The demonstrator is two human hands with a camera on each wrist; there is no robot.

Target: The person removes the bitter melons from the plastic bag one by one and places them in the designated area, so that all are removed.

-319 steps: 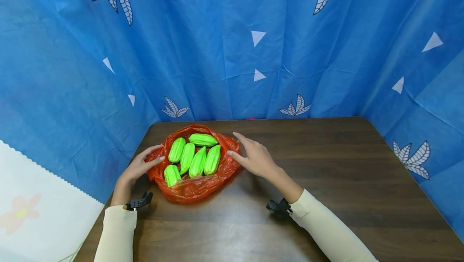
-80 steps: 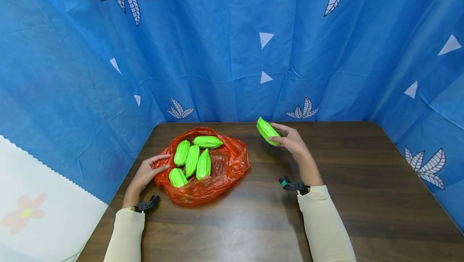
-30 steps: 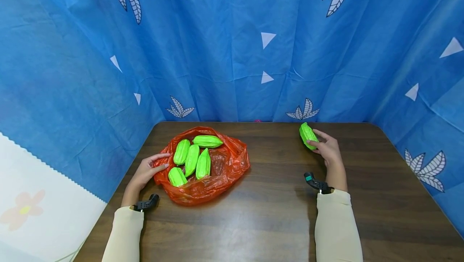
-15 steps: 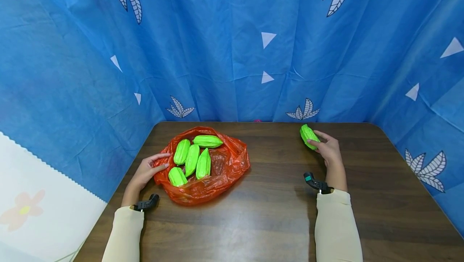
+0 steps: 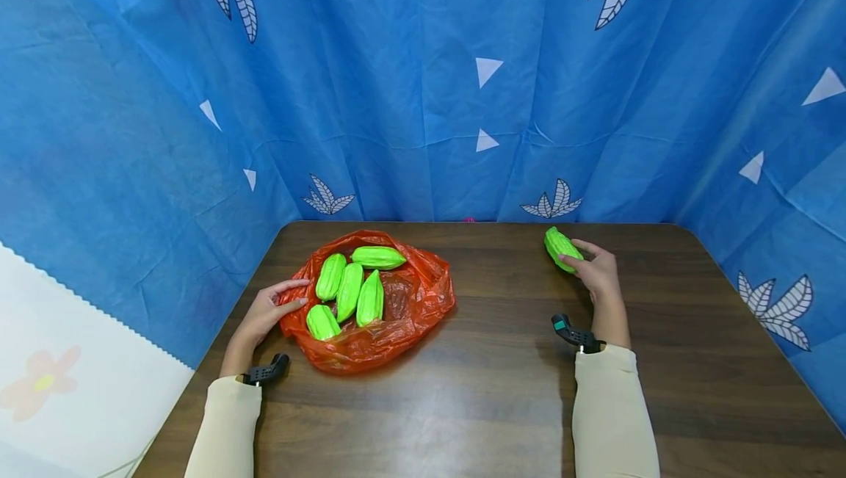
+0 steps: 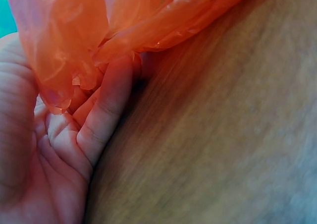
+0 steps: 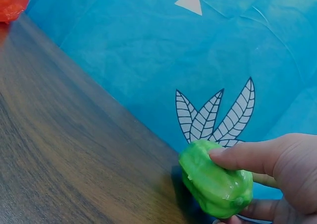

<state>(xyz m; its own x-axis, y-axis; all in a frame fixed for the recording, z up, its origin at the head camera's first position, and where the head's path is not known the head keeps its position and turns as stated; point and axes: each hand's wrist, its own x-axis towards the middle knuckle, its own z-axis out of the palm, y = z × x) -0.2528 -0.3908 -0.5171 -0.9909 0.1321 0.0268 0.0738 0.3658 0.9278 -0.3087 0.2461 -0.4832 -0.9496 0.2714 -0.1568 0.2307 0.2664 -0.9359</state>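
Observation:
A red plastic bag [image 5: 423, 302] lies spread at the table's left, its mouth open around several bright green ridged fruits [image 5: 369, 299]. My left hand [image 5: 261, 315] holds the bag's left edge; in the left wrist view the red film [image 6: 74, 30] lies between thumb and fingers of the hand [image 6: 64, 149]. Towards the back right, my right hand [image 5: 600, 272] grips one green fruit [image 5: 560, 247] between thumb and fingers. The right wrist view shows that fruit [image 7: 213, 179], with the thumb of the hand [image 7: 277, 169] on it and fingertips beneath, close to the table.
The dark wooden table [image 5: 423, 419] ends at a blue curtain [image 5: 370, 81] with leaf and triangle prints behind and on both sides. A white cloth with a flower print [image 5: 40, 382] hangs at the left. Each wrist wears a black device.
Since the earliest frame, one green fruit has left the bag in my right hand, carried to the right. My left hand has stayed at the bag. Over the last second almost nothing has moved.

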